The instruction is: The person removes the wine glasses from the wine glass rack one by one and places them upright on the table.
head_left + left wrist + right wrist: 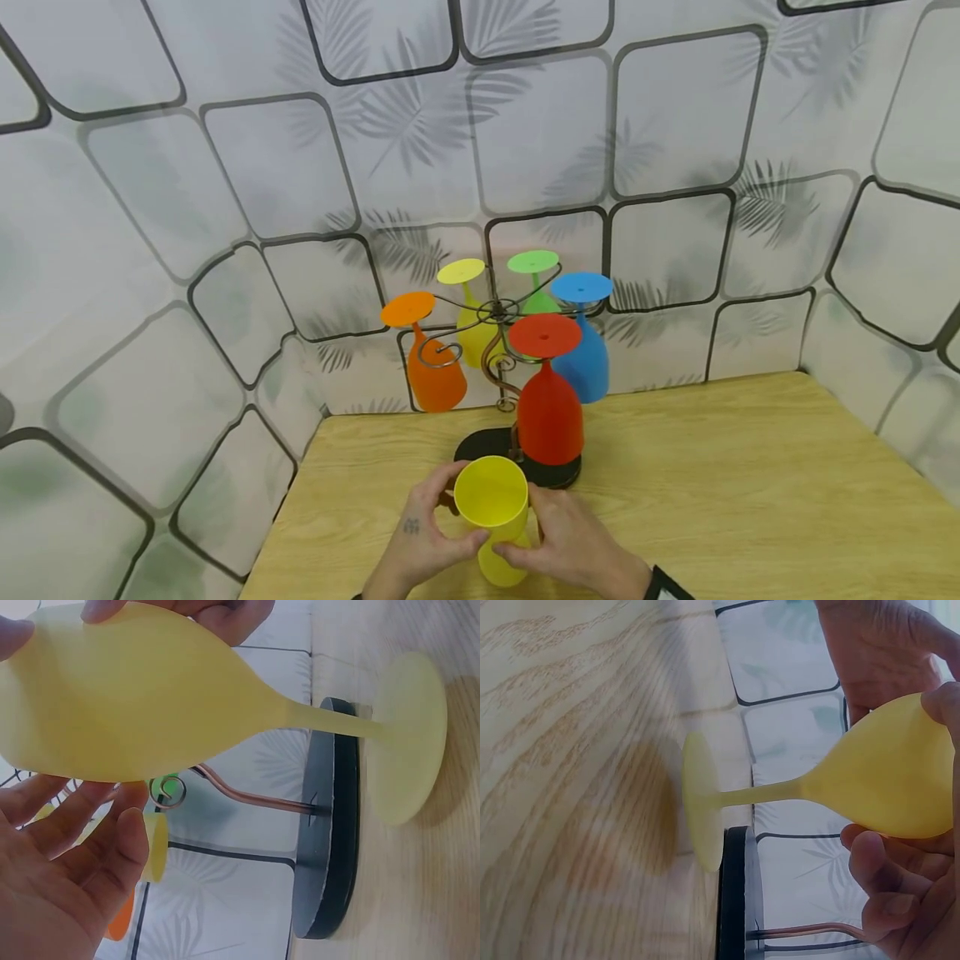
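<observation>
My plain yellow goblet [491, 492] is before the black-based rack [476, 442]. The rack bears orange, yellow, green, blue and red goblets [551, 421]; behind it, grey fronds [408, 108] pattern white wallpaper [675, 83].

The worktop [727, 475] is pale, yellowish wood with streaky grain. Set flat on it is the black base [483, 442] of a metal goblet rack [497, 311], a slab with rounded ends. Behind the base, a strip of wood runs to the worktop's rear edge; to its right the surface spreads farther than to its left, where the side edge slants outward toward the front. Just in front of the base, the round foot [409, 739] of a yellow goblet [491, 496] is low over the wood, whether touching cannot be told. A soft shadow [651, 810] falls on the grain beside that foot.
</observation>
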`<state>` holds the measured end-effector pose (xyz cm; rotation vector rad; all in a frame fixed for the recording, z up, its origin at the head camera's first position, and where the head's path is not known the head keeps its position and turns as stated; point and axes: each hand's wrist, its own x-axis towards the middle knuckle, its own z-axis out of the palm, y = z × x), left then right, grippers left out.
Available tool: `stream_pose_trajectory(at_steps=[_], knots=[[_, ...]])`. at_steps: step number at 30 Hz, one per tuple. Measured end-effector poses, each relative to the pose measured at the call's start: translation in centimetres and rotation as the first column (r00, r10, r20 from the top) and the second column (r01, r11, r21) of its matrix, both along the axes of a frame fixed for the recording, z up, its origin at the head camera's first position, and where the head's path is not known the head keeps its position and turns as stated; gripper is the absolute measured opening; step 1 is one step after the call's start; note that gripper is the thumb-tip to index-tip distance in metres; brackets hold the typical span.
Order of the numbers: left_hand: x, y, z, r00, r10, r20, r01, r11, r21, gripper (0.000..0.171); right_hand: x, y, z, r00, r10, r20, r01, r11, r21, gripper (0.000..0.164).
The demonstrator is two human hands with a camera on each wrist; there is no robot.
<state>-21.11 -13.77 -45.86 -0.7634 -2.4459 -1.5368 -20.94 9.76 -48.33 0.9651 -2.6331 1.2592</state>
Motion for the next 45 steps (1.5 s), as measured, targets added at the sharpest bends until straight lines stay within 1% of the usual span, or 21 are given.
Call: stream_pose_trajectory(at_steps=[3,8,12,15,19,25,27,30,33,35,38,41,43,45], knots=[[0.0,-0.1,-0.5,1.0,-0.016,-0.004,0.016,1.0,0.004,0.063,0.1,0.0,-0.2,1.0,-0.001,0.004,0.001,1.0,0.014,0.058],[-0.1,-0.3,-1.2,0.999,-0.045,-0.028,0.045,0.999,0.02,0.063,0.3,0.0,-0.4,0.999,0.011,0.042,-0.011,1.0,0.01,0.059],[-0.1,-0.3,-1.5,0.997,-0.055,-0.045,0.056,0.998,0.022,0.063,0.4,0.0,-0.6,1.0,0.006,0.024,-0.006,1.0,0.014,0.059],[0.0,-0.3,-1.6,0.998,-0.057,-0.04,0.058,0.998,0.015,0.063,0.5,0.0,-0.8,1.0,-0.004,0.014,0.004,1.0,0.024,0.058],[0.2,-0.3,-1.6,0.998,-0.055,-0.019,0.055,0.998,0.008,0.063,0.6,0.0,-1.0,1.0,-0.004,0.026,0.003,1.0,0.026,0.059],[0.1,-0.4,-1.4,0.998,-0.066,-0.013,0.066,0.998,-0.004,0.067,0.7,0.1,-1.1,0.999,-0.028,-0.033,0.03,0.998,0.055,0.06],[0.2,-0.4,-1.4,0.997,-0.07,-0.015,0.07,0.997,-0.015,0.068,0.7,0.1,-1.1,0.999,-0.03,-0.041,0.033,0.997,0.066,0.061],[0.4,-0.6,-1.2,0.998,-0.048,0.028,0.049,0.998,-0.036,0.069,0.6,0.3,-1.1,1.0,-0.024,-0.02,0.025,0.996,0.083,0.056],[0.6,-0.7,-1.0,0.998,-0.019,0.06,0.022,0.998,-0.064,0.07,0.5,0.8,-1.3,0.999,-0.021,0.046,0.016,0.996,0.092,0.049],[0.6,-0.7,-0.9,0.997,-0.004,0.076,0.01,0.997,-0.075,0.073,0.4,1.4,-1.6,0.996,-0.038,0.081,0.03,0.996,0.089,0.046],[0.3,-0.7,-0.9,0.997,-0.001,0.074,0.006,0.998,-0.069,0.084,0.0,2.6,-1.8,0.99,-0.081,0.111,0.077,0.996,0.042,0.04],[0.1,-1.0,-0.9,0.998,-0.004,0.067,0.007,0.999,-0.053,0.097,-0.6,4.0,-1.7,0.979,-0.117,0.164,0.129,0.989,-0.068,0.034],[0.1,-1.3,-0.9,0.999,-0.004,0.046,0.006,0.999,-0.045,0.098,-0.9,4.9,-1.5,0.974,-0.134,0.181,0.163,0.975,-0.154,0.028],[0.1,-1.6,-0.8,0.999,0.0,0.038,0.001,1.0,-0.027,0.091,-1.1,5.9,-1.1,0.975,-0.158,0.155,0.192,0.951,-0.241,0.024]])
